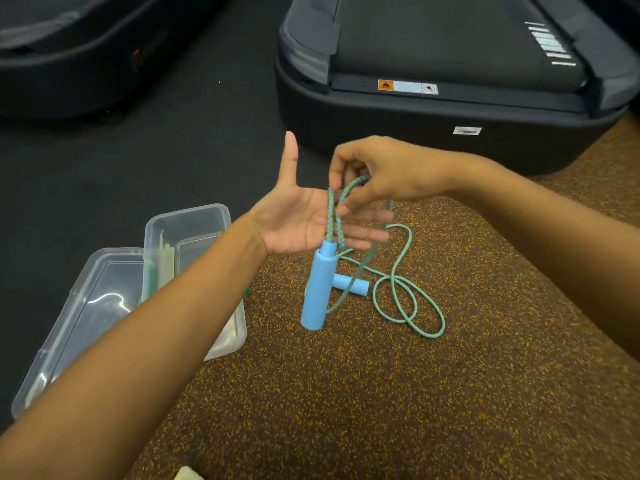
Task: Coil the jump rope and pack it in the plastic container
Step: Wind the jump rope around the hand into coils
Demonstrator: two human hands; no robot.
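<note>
This looks like a gym. A treadmill [450, 64] with a dark belt, warning sticker [407, 86] and barcode label [467, 130] stands ahead, with a second machine [69, 57] to the left. The floor [346, 393] is speckled rubber matting beside black matting [156, 161].

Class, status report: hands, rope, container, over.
Left hand open, flat; right hand pinching green braided jump rope. One blue handle dangling. Clear plastic container open, unobstructed.
</note>
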